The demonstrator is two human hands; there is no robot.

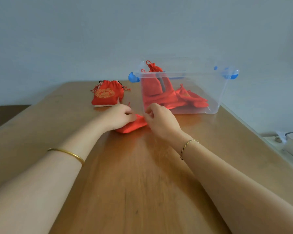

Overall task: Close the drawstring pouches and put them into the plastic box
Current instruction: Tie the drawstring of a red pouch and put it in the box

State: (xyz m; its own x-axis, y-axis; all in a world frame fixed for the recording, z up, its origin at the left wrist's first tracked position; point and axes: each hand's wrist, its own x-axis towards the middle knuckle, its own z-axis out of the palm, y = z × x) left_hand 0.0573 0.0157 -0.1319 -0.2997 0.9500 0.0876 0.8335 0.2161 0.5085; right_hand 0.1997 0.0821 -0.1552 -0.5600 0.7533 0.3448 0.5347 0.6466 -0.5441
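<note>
head view: small plain red fabric pouch (131, 125) lies on the brown wooden tabletop (142, 174), just in front of the clear plastic box with blue latches (215, 92).
left hand (119, 116): fingers pinch the pouch's mouth.
right hand (161, 120): fingers curled at the same mouth, grip unclear.
risk: a slipped cord would likely leave the pouch half open.
waiting: red embroidered pouch (107, 95), left of the box.

Open-topped plastic box (216, 92) ahead-right, pouch stack (107, 95) ahead-left — bare table (134, 174) between, nearside

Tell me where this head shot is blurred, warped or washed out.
Head view: wide-angle bend bows the table edges; the right hand is slightly motion-smeared above the red pouch; the plastic box walls haze the pouches inside; light is soft and even, shadows faint.
</note>
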